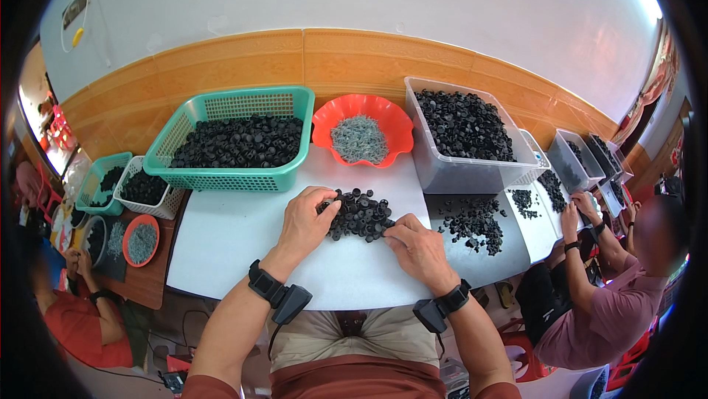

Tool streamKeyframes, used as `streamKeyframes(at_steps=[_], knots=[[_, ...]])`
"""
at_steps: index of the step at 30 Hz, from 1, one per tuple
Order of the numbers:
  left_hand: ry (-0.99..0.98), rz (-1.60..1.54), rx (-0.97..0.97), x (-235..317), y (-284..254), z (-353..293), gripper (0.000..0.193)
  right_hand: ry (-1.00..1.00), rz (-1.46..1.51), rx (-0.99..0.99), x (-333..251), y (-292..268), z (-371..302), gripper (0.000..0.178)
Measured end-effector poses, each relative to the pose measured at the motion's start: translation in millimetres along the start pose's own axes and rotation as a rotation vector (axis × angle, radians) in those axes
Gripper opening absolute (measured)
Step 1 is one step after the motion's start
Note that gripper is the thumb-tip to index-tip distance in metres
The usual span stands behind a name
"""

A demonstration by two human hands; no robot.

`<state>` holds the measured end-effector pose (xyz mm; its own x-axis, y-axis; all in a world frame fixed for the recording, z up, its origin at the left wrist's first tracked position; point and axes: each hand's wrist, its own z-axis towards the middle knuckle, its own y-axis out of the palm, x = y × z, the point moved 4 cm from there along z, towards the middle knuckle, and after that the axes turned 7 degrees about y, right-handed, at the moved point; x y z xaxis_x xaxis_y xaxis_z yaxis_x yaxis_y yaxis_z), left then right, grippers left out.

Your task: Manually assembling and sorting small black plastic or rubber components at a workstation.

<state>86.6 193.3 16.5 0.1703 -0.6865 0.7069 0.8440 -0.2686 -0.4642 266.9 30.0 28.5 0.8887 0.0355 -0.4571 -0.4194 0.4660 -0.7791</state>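
Note:
A heap of small round black plastic caps (359,214) lies on the white tabletop between my hands. My left hand (304,220) is at the heap's left edge, its fingers curled in and thumb bent toward them. Whatever those fingers hold, if anything, is hidden. At the right edge, my right hand (420,250) has thumb and fingers pinched together at the outer caps; what sits in the pinch is too small to make out. Beyond the heap stands a red scalloped bowl (402,115) with many small silvery-grey pieces (360,139).
A green basket (228,179) and a clear bin (472,170), both full of black parts, stand along the wall. Smaller black parts (473,223) lie on a grey sheet (509,255) to my right. One person (612,310) sits at right, another (88,318) at left.

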Motion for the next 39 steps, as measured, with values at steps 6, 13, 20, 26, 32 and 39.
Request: streamKeyframes(at_steps=[6,13,20,26,32,39], knots=[[0.012,-0.046,0.047,1.4,-1.5,-0.3,0.021,-0.010,0.016,-0.003,-0.6,-2.6,0.1,0.010],[0.100,0.006,0.101,10.3,-5.1,-0.2,0.017,-0.003,0.051,0.009,-1.3,-4.8,-1.4,0.010],[0.165,0.069,0.072,26.8,-3.4,-0.8,0.016,0.205,0.164,0.024,6.5,-8.4,-1.8,0.018],[0.265,0.132,0.061,40.7,-1.2,-2.6,0.016,0.264,0.077,0.040,9.0,-5.6,-0.5,0.022],[0.306,0.137,0.061,54.3,-2.2,-7.3,0.016,0.201,0.086,0.122,15.9,-0.9,-1.7,0.024],[0.337,0.037,0.058,78.8,2.5,-27.1,0.018,0.353,0.381,0.035,17.4,-5.3,-6.0,0.023]])
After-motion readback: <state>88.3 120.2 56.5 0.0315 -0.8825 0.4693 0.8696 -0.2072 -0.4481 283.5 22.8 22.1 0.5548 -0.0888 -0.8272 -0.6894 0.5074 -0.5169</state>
